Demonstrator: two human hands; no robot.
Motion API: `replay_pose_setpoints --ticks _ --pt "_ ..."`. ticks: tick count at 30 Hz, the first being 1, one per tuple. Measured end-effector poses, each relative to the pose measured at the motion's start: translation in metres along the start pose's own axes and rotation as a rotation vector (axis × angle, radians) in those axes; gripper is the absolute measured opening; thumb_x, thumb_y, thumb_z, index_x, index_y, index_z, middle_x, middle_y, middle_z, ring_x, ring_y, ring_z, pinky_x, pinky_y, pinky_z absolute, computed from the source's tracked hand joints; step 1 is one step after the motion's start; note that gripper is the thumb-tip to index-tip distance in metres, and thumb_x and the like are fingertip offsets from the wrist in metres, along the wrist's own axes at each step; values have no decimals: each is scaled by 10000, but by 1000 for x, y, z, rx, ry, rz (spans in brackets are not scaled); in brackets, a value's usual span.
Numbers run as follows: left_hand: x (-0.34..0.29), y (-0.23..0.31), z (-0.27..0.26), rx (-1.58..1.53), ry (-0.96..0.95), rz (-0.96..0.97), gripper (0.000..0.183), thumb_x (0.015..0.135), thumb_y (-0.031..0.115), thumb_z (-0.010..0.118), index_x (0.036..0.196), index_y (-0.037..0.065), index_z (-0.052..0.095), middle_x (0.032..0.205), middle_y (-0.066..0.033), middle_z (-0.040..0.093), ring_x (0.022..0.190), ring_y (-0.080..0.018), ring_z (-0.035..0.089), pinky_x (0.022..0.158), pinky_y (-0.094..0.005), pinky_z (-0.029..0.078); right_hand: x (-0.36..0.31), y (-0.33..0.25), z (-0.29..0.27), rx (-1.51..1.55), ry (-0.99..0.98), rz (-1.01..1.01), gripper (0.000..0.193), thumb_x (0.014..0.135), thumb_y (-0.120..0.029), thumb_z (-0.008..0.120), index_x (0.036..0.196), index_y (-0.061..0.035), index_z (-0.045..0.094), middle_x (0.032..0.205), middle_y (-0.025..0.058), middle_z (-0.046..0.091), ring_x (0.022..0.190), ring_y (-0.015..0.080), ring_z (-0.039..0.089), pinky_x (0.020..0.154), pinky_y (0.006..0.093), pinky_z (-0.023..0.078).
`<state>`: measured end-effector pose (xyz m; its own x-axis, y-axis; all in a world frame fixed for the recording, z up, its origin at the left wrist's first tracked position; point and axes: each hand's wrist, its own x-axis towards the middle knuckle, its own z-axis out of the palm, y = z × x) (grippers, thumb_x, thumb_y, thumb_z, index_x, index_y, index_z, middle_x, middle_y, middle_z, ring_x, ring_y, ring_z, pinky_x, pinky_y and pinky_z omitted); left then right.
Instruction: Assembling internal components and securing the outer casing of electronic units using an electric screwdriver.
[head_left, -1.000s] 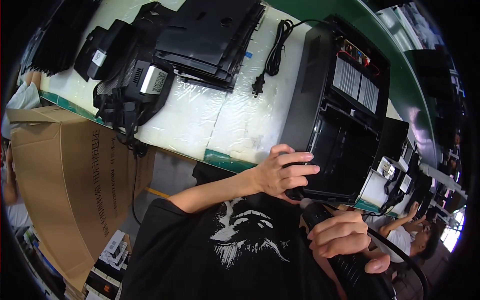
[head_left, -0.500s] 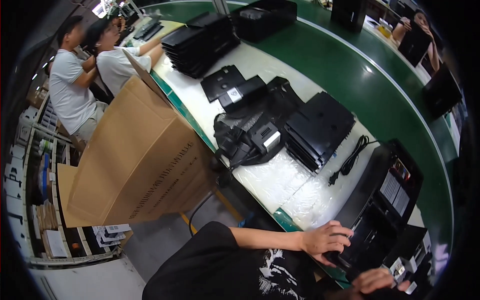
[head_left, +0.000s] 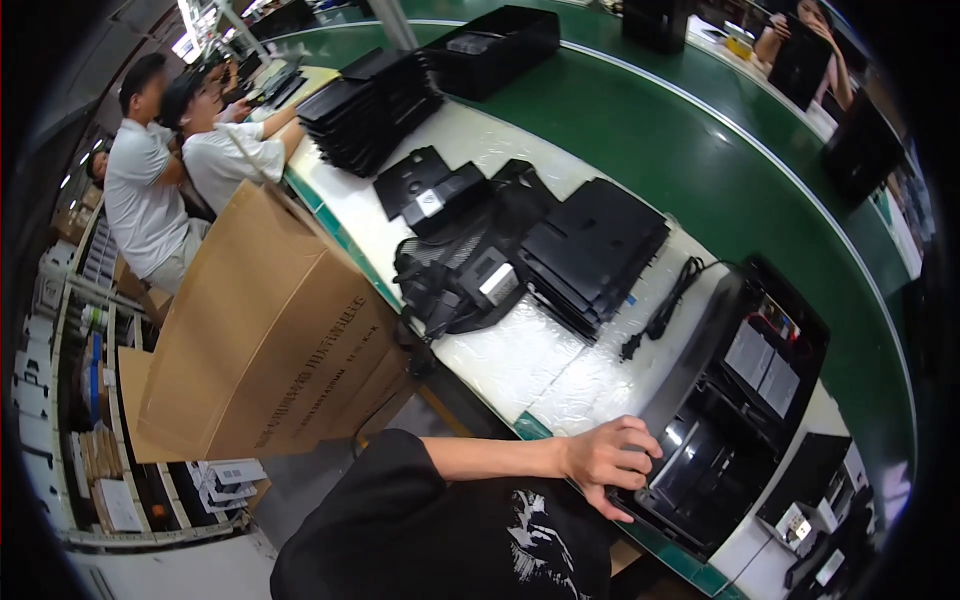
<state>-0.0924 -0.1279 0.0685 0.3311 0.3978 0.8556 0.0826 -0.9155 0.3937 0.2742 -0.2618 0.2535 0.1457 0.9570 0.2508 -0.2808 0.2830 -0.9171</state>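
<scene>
A large black plastic housing (head_left: 690, 480) lies open at the near right of the bench. Inside it are a glossy dark cavity, pale label panels (head_left: 760, 362) and some red wiring. My left hand (head_left: 612, 460) rests at the near left edge of this housing, its fingers curled over the rim and closed on it. The thumb points down along the side. My right hand is out of view. Beyond the housing, a black power cord (head_left: 668, 305) with a plug lies on the bench wrap.
A stack of black panels (head_left: 597, 245), a black mesh bag (head_left: 450, 265) and taller stacked black trays (head_left: 370, 110) occupy the bench. To the left stands a big cardboard box (head_left: 250, 330). Two people (head_left: 150, 170) work at the far left. Green conveyor (head_left: 690, 130) curves behind.
My right hand has gone from view at the lower right. The left hand stays on the housing's edge. The whole view has shifted, so the bench things sit further left.
</scene>
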Motion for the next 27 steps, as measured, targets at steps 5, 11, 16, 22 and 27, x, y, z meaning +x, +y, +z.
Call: replay_pose_setpoints --ticks 5,11,16,22,27 --pt "-1 -2 -2 65 -30 -19 397 646 470 728 725 109 583 889 -19 597 965 -231 551 779 -365 419 7 89 -12 -848 771 325 343 858 -245 610 1073 -7 490 917 96 590 659 144 575 564 228 482" --pt "-9 0 -1 81 -80 -64 433 628 487 741 786 112 589 948 -24 615 976 -233 538 780 -354 426 39 196 -7 -1129 436 65 665 797 -26 609 1391 -124 327 1013 108 492 827 181 520 721 304 451" --pt "-11 5 4 60 -75 -97 435 629 453 748 841 111 583 1012 -18 604 1046 -224 520 810 -360 406 55 219 -14 -1442 475 160 607 794 -109 647 1349 -101 403 1102 198 525 988 361 524 853 399 427" --pt "0 7 -7 -126 -10 -223 292 814 343 584 935 77 598 1012 -80 625 938 -248 561 805 -359 426 58 220 -11 -1767 402 231 604 829 -169 633 1370 -100 372 1060 199 554 974 380 538 827 445 439" --pt "32 -33 -10 86 88 -639 228 794 65 550 1011 -2 574 1043 -163 603 979 -318 568 892 -374 416 40 206 -1 -1768 424 316 522 867 -200 602 1335 -66 414 1129 202 528 1016 385 524 869 425 424"
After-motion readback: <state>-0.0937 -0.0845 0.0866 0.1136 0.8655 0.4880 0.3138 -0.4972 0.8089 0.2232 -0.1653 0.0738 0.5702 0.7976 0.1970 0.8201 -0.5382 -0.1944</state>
